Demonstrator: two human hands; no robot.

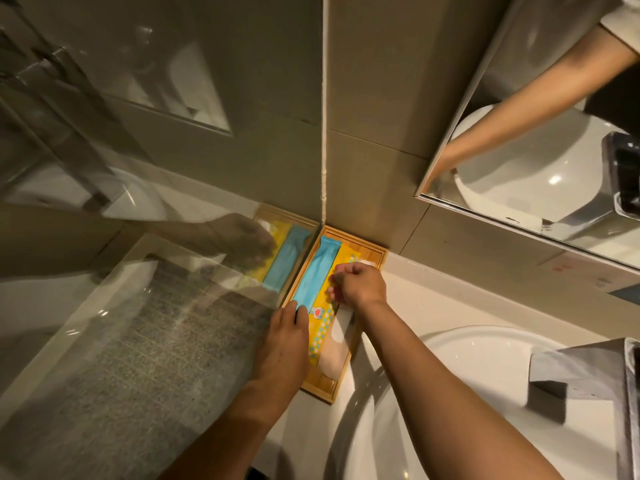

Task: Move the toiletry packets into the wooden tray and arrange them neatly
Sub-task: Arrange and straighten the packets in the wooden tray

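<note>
Arranging step — three packets already lie in the rectangular wooden tray (375, 253) on the white desk (433, 292): long blue packet (317, 268), yellow patterned packet (320, 327), white translucent packet (337, 337). Left hand (285, 332) fingertips press the blue packet's near end, grip flat; right hand (358, 284) curls, pinching the yellow one's edge. Next probably needs nudging the edges parallel.

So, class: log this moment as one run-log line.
packets: blue packet, yellow packet, white packet in wooden tray | left hand: on blue | right hand: over yellow
</note>
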